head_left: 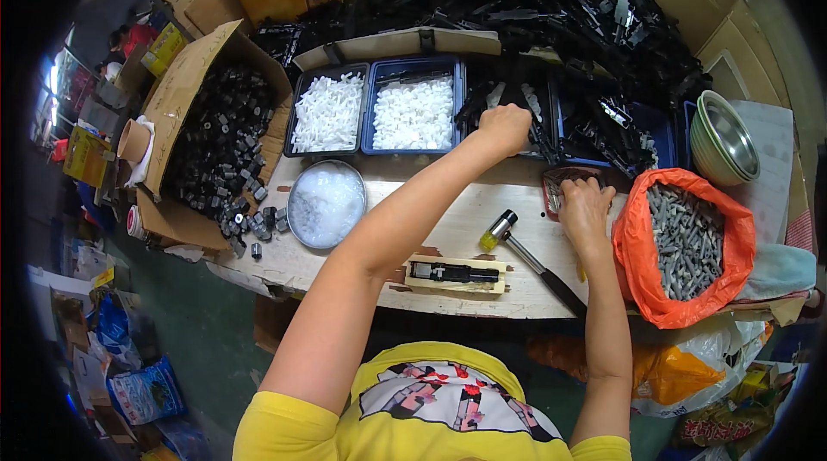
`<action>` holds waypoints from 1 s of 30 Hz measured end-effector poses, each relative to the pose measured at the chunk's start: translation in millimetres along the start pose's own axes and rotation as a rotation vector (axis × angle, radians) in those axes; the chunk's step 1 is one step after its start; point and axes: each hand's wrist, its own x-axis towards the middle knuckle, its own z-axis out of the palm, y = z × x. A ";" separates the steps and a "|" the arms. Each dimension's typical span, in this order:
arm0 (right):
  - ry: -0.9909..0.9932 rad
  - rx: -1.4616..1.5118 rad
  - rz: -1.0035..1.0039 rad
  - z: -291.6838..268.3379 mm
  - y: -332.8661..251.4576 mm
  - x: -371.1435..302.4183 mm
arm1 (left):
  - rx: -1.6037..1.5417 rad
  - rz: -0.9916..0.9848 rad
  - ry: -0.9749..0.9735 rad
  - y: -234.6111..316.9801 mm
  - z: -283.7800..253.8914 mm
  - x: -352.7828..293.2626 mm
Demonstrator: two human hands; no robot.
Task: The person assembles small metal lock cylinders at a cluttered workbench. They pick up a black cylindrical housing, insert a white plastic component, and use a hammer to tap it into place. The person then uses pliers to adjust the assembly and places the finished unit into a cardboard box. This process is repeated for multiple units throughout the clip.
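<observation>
My left hand reaches across to a tray of black plastic parts. Its fingers are curled closed, and whatever they hold is hidden behind the knuckles. Over a small red dish of tiny metal pieces, my right hand has its fingers bent down and drawn together at the tips; I cannot make out what is in them. Between my arms, a black mechanical part lies in a pale wooden fixture. A hammer with a yellow-and-black head rests beside it.
Blue trays hold white plastic pieces. At left are a round dish and a carton of black nuts. An orange bag of grey pins and stacked bowls stand right. Black parts heap up behind.
</observation>
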 end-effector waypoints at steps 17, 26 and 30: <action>0.282 0.532 0.109 -18.0 4.8 -18.0 | -1.386 -0.116 -0.026 -27.6 -38.3 -42.1; 0.115 1.142 0.002 -50.5 -55.0 -33.9 | -1.774 -0.125 -0.030 -9.3 -14.6 -147.3; 0.100 1.123 -0.167 -59.6 -77.6 -41.2 | -1.861 -0.105 -0.044 -10.4 3.5 -184.3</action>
